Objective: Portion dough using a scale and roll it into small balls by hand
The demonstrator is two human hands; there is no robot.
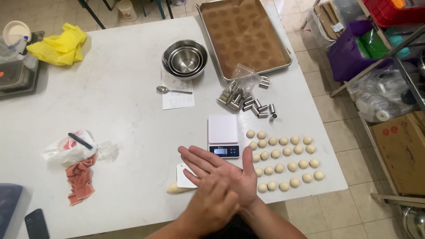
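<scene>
Pressing my left hand (214,201) over my right hand (221,170), palm to palm, I keep the fingers (195,158) straight and together; whatever sits between the palms is hidden, probably a piece of dough. Just beyond them lie a white scraper (185,176) and a leftover lump of dough (176,189) on the counter (133,110). The scale (223,136) stands just past my fingertips, with rows of dough balls (283,159) to its right. Farther off are metal tubes (248,104), nested bowls (184,58) and a lined baking tray (245,35). Rolling too wide, I judge, could knock the scale or nudge the nearest balls.
</scene>
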